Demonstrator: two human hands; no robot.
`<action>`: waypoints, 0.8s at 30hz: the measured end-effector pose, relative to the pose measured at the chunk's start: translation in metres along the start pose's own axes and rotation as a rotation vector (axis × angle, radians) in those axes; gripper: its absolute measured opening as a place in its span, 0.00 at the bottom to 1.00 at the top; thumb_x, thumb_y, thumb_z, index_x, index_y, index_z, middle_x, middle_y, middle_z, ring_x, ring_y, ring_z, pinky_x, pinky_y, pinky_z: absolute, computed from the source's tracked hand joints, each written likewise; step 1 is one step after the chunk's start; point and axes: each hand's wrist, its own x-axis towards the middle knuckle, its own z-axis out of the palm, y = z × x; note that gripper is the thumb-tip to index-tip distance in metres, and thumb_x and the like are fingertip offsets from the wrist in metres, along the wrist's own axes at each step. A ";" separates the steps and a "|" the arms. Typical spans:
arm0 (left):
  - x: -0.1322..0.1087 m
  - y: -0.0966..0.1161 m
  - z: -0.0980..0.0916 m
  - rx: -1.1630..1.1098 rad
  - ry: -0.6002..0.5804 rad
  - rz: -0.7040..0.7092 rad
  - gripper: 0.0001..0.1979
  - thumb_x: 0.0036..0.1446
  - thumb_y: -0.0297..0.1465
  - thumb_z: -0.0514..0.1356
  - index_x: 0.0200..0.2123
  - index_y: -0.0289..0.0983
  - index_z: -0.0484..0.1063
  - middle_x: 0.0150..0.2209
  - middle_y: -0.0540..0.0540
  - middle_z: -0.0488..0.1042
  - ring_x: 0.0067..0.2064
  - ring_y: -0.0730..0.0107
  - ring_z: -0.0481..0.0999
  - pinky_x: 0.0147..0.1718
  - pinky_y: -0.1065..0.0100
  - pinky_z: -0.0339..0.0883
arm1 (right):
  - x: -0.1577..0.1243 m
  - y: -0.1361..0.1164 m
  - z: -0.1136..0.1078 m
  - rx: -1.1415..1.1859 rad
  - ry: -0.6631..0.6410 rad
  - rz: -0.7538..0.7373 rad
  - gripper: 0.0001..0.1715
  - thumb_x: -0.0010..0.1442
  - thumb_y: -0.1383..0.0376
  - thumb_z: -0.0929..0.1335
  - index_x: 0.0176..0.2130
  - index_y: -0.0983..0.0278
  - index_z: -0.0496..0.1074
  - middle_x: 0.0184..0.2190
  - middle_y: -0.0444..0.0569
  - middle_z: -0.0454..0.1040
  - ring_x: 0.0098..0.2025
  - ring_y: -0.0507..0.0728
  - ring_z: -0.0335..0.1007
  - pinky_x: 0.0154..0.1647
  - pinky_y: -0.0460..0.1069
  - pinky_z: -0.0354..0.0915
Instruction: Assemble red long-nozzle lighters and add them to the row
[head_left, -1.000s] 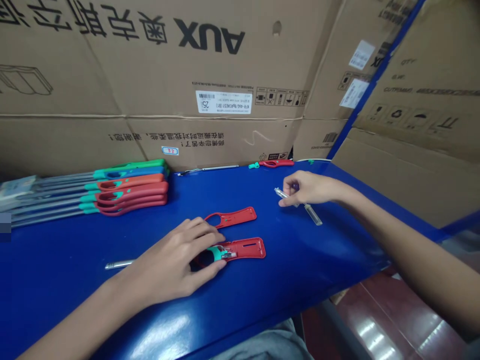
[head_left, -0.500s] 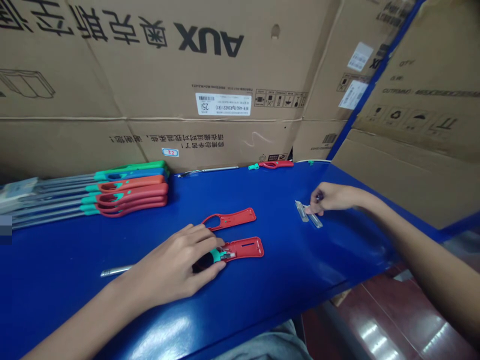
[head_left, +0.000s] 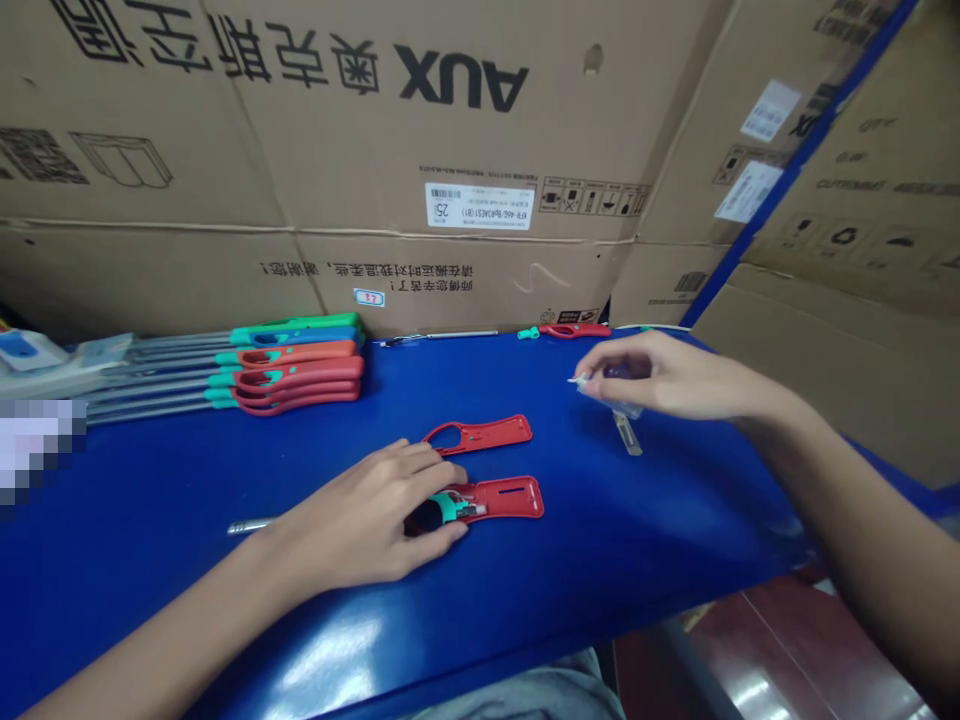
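Cardboard panels (head_left: 225, 200) stand behind and to the right of a glossy blue table (head_left: 570, 570). On it, the left hand (head_left: 386, 510) lies palm down, partly closed, fingers and thumb set about the near end of an open red shell (head_left: 514, 498), whose hollow side faces up. Between its fingertips shows a green part (head_left: 450, 507) with thin wires and a small metal piece. Just beyond this hand lies a second red shell (head_left: 501, 432); a metal rod (head_left: 250, 526) pokes out by the left wrist.

Raised above the table, the right hand (head_left: 592, 375) is closed in a pinch on a clear tube (head_left: 628, 409) with a whitish tip; a spare tube (head_left: 628, 436) lies just below it.

To handle this well, I would keep the left hand's pressure light but steady, so the shell stays flat and the wires are not dragged out of place. The right hand should probably grip the tube by its body, leaving that delicate-looking tip unbent.

The left hand covers the shell's near end, so whether the rod joins it cannot be told. Right-hand fingers hide much of the held tube, and a dark purple object (head_left: 621, 371) within that hand is unclear.
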 end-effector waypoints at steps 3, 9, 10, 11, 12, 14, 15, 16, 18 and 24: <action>0.000 0.000 0.000 0.005 -0.006 0.004 0.14 0.60 0.36 0.59 0.47 0.37 0.73 0.40 0.42 0.77 0.42 0.59 0.76 0.46 0.57 0.69 | 0.011 -0.011 0.014 -0.123 -0.086 -0.037 0.17 0.55 0.53 0.67 0.38 0.62 0.76 0.31 0.47 0.77 0.28 0.54 0.68 0.28 0.48 0.61; 0.001 0.004 0.000 -0.031 -0.034 0.000 0.11 0.60 0.34 0.58 0.44 0.37 0.73 0.41 0.43 0.75 0.44 0.59 0.75 0.47 0.58 0.69 | 0.028 0.022 0.028 -0.234 0.032 0.158 0.16 0.55 0.55 0.67 0.34 0.65 0.77 0.26 0.48 0.76 0.28 0.55 0.68 0.28 0.48 0.60; 0.001 0.005 0.001 -0.040 -0.029 0.004 0.10 0.60 0.33 0.58 0.44 0.38 0.73 0.40 0.44 0.74 0.44 0.60 0.75 0.48 0.58 0.69 | 0.028 0.029 0.028 -0.238 0.016 0.179 0.17 0.55 0.55 0.67 0.33 0.65 0.77 0.26 0.49 0.76 0.28 0.55 0.68 0.28 0.48 0.61; 0.001 0.006 0.001 -0.048 -0.025 0.009 0.10 0.60 0.32 0.57 0.44 0.38 0.74 0.40 0.44 0.74 0.44 0.60 0.74 0.49 0.58 0.69 | 0.028 0.035 0.027 -0.240 0.000 0.194 0.17 0.55 0.53 0.68 0.33 0.65 0.77 0.26 0.49 0.77 0.29 0.56 0.69 0.28 0.49 0.61; 0.000 0.006 0.002 -0.055 -0.023 0.013 0.10 0.61 0.32 0.57 0.44 0.38 0.74 0.40 0.44 0.74 0.44 0.61 0.74 0.49 0.58 0.68 | 0.026 0.041 0.025 -0.242 0.000 0.203 0.19 0.54 0.52 0.68 0.33 0.65 0.77 0.28 0.50 0.78 0.30 0.57 0.70 0.29 0.49 0.62; 0.000 0.008 0.002 -0.065 -0.025 0.014 0.10 0.61 0.31 0.56 0.44 0.39 0.74 0.40 0.44 0.74 0.44 0.61 0.74 0.47 0.60 0.69 | 0.020 0.050 0.020 -0.264 0.034 0.235 0.20 0.53 0.50 0.69 0.35 0.64 0.77 0.33 0.52 0.78 0.35 0.59 0.72 0.33 0.50 0.64; 0.000 0.008 0.002 -0.070 -0.032 0.010 0.11 0.61 0.30 0.55 0.44 0.39 0.74 0.41 0.44 0.73 0.43 0.61 0.74 0.46 0.60 0.69 | 0.017 0.054 0.018 -0.282 0.048 0.266 0.20 0.51 0.50 0.70 0.34 0.63 0.77 0.34 0.52 0.78 0.36 0.60 0.73 0.34 0.50 0.64; -0.001 0.009 0.002 -0.074 -0.042 0.006 0.11 0.61 0.30 0.55 0.45 0.40 0.74 0.41 0.44 0.73 0.43 0.62 0.74 0.44 0.61 0.70 | 0.013 0.057 0.016 -0.296 0.044 0.310 0.20 0.49 0.49 0.71 0.33 0.62 0.76 0.34 0.52 0.78 0.37 0.61 0.73 0.34 0.50 0.64; -0.001 0.009 0.002 -0.080 -0.069 -0.011 0.12 0.60 0.30 0.55 0.46 0.41 0.73 0.42 0.45 0.72 0.42 0.62 0.74 0.42 0.62 0.70 | 0.007 0.063 0.014 -0.289 -0.015 0.402 0.20 0.44 0.50 0.73 0.30 0.62 0.74 0.32 0.52 0.78 0.35 0.62 0.73 0.32 0.51 0.63; 0.001 0.009 0.002 -0.114 -0.106 -0.051 0.13 0.60 0.30 0.54 0.46 0.42 0.73 0.42 0.46 0.71 0.41 0.63 0.74 0.41 0.61 0.70 | -0.002 0.070 0.011 -0.160 -0.131 0.425 0.10 0.46 0.58 0.70 0.25 0.63 0.70 0.24 0.49 0.76 0.30 0.58 0.71 0.30 0.49 0.62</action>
